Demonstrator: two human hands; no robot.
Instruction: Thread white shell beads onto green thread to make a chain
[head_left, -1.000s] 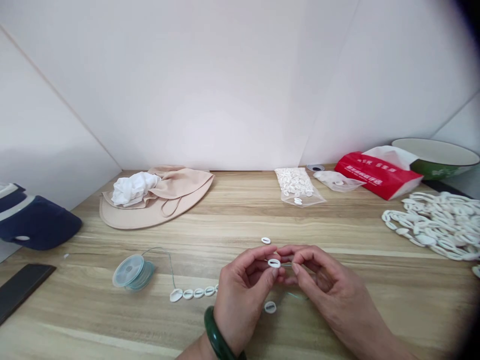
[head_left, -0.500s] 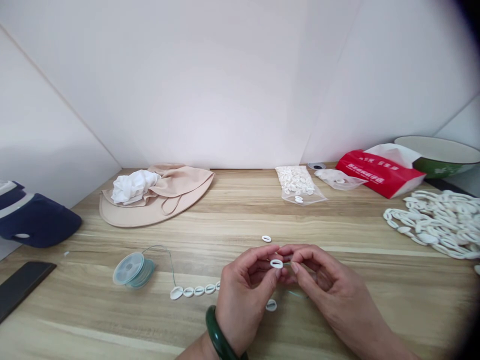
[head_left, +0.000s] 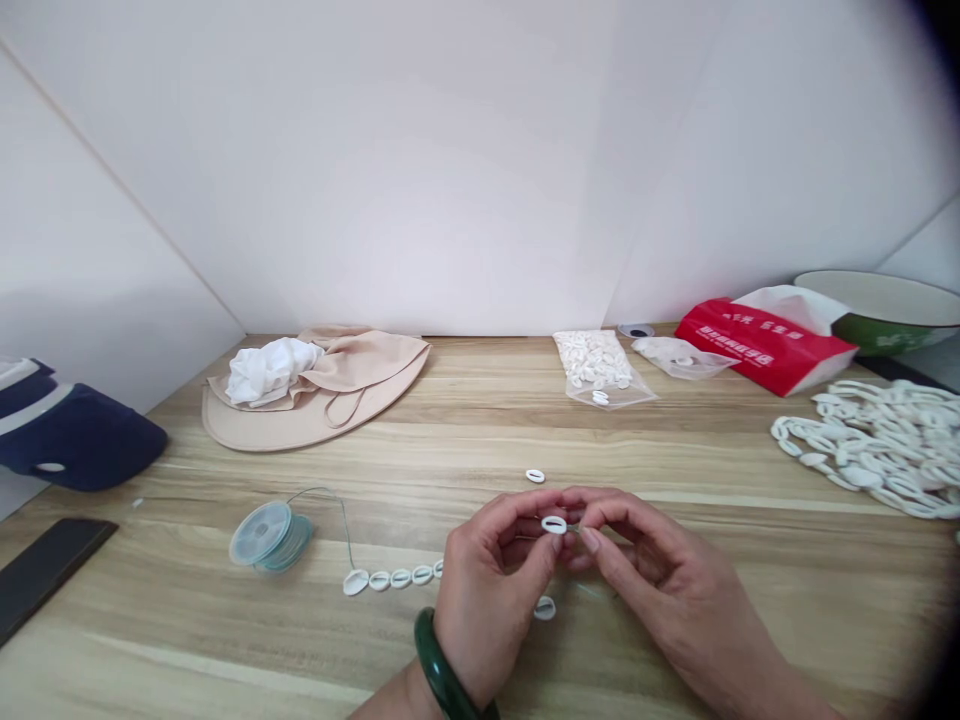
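Note:
Between the thumb and fingers of my left hand [head_left: 499, 575], with a green bangle [head_left: 444, 665] at its wrist, is a white cowrie shell [head_left: 554, 525], slit side up. My right hand [head_left: 660, 565] pinches a thin green cord [head_left: 574, 529] at the shell's right end. From behind my left hand a row of strung cowrie shells [head_left: 401, 578] runs left along the table. Its cord leads up to a spool of pale green cord [head_left: 271, 536]. One loose cowrie shell [head_left: 535, 476] lies beyond my hands, another shell [head_left: 545, 607] just below them.
At the back stand a bag of shells [head_left: 596, 362], a smaller bag [head_left: 679, 357], a red tissue pack [head_left: 765, 345] and a green bowl [head_left: 892, 320]. A heap of strung shells [head_left: 877, 445] lies right. Leftward are a beige hat [head_left: 360, 370], a navy cap [head_left: 90, 435] and a black flat object [head_left: 52, 570].
Both hands stay almost in place around the shell and cord. The whole view has shifted very slightly; nothing has been let go.

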